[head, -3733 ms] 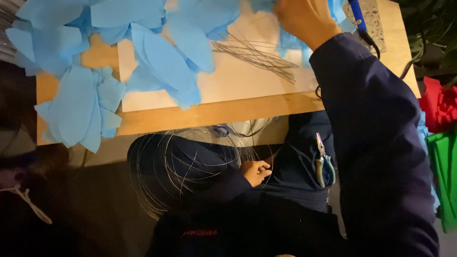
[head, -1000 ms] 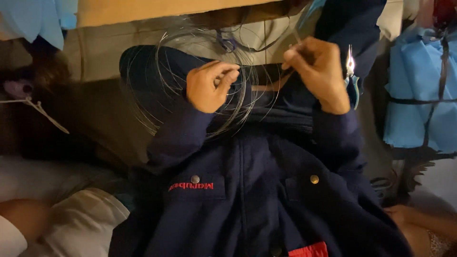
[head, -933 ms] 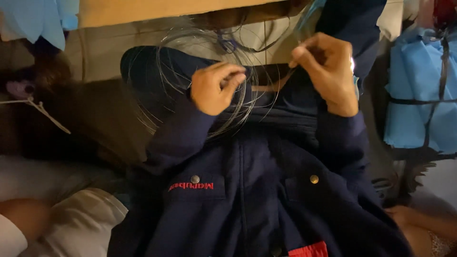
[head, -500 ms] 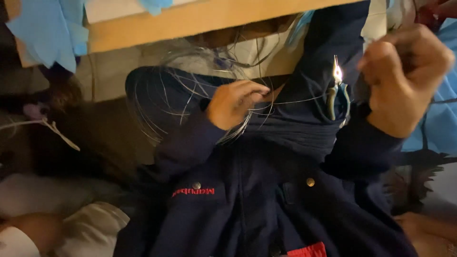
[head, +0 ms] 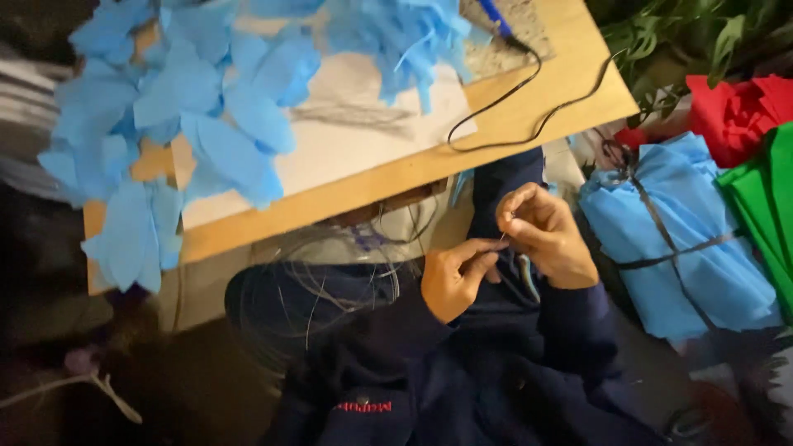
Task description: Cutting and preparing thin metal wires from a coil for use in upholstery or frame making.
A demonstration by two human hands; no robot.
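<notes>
Both hands meet low, just under the front edge of the tilted light wooden board. Left hand is curled, thumb and forefinger closed on a strand of the loose coil of thin grey wire lying across the lap. Right hand is pinched on the same fine strand near its fingertips; knuckles of the two hands nearly touch. Coil spreads left of the left hand, loops running up to and under the board's edge.

Room: tight above, board edge sits just over the hands. Right side boxed in by a strapped bundle of blue tissue paper, just beside the right wrist; red paper and green paper stack further right. Left of the coil is dark, detail unreadable.

On the board: cut blue tissue petal shapes cover the left half and overhang its left edge; a thin black cable snakes over the right corner. Dark blue jacket sleeves fill the bottom.
</notes>
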